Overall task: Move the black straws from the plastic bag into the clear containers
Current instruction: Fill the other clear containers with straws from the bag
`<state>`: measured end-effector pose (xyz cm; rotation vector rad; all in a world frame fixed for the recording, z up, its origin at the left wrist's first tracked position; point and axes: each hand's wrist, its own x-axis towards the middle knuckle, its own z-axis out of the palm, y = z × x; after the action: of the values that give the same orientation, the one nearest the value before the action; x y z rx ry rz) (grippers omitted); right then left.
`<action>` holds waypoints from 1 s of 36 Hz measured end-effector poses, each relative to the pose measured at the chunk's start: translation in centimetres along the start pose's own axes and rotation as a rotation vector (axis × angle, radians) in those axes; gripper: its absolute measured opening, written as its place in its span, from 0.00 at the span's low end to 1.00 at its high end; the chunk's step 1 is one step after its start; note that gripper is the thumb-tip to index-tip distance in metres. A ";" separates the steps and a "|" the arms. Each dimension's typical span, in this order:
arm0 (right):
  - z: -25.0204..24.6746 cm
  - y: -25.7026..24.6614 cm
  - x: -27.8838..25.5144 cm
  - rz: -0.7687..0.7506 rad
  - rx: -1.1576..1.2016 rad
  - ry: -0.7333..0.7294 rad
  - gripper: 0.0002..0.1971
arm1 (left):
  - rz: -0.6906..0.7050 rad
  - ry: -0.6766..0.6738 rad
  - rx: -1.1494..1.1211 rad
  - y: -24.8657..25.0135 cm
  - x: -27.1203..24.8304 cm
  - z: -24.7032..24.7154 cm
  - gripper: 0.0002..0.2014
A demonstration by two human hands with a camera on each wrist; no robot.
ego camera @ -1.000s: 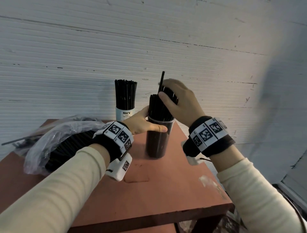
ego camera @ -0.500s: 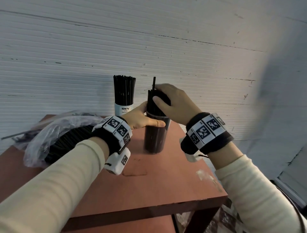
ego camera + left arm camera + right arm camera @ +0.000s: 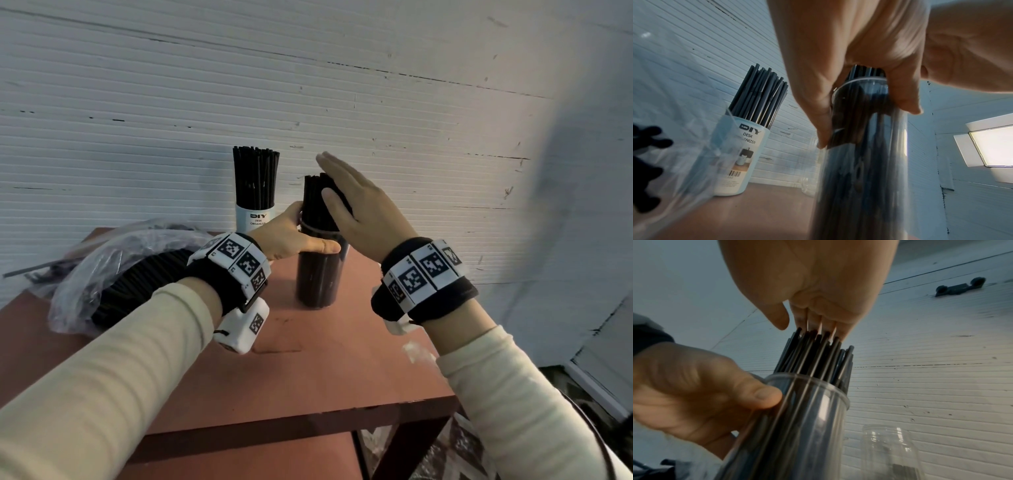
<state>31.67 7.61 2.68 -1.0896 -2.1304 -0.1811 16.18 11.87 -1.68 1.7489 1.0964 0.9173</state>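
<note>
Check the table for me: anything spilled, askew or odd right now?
A few loose straws lie outside the plastic bag at the table's far left edge. Otherwise nothing stands out: left hand grips the upright clear container, flat right hand rests on its straws.

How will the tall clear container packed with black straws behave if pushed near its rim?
Likely tippy: the tall clear container is narrow, and its black straws stand above the rim. Probably slick: its wall looks glossy. The left hand gripping it suggests it needs steadying.
</note>
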 end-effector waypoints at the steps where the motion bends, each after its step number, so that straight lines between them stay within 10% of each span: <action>1: 0.1 0.1 -0.1 0.007 0.000 -0.010 0.22 | -0.005 -0.005 -0.001 0.0 0.0 0.0 0.41; 11: 0.0 -0.5 -0.2 0.057 0.087 0.046 0.23 | -0.102 -0.004 -0.008 0.2 -1.6 -0.4 0.62; 19: 1.5 -4.8 -0.5 -0.033 0.204 0.288 0.08 | 0.098 0.399 0.289 0.4 -7.3 -6.1 0.16; 28: 9.3 -11.3 0.5 -0.030 0.241 -0.244 0.10 | -0.021 0.529 0.579 -0.6 -14.2 -14.4 0.09; 36: 14.3 -15.6 3.4 -0.011 0.075 -0.658 0.16 | -0.066 0.260 0.442 -3.1 -16.1 -17.0 0.23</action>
<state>10.97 6.03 -2.53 -1.2038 -2.6885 0.2927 -5.46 2.41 -0.54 1.9648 1.6137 0.9286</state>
